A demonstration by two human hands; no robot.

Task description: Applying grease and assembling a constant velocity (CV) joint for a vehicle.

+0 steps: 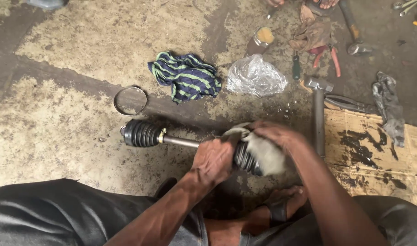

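Together we grip the axle shaft [181, 141]: left hand [213, 159] clenched around its boot, right hand [274, 136] pressing a grey rag [263, 152] onto it.

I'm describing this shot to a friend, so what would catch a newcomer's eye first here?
The drive shaft lying across the stained floor, with a ribbed black boot at its left end. The left hand grips it mid-frame while the right hand presses a grey rag on the other boot. Behind lies a striped cloth.

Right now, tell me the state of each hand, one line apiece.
Left hand: closed around the drive shaft beside its near rubber boot.
Right hand: closed on a grey rag pressed over that boot.
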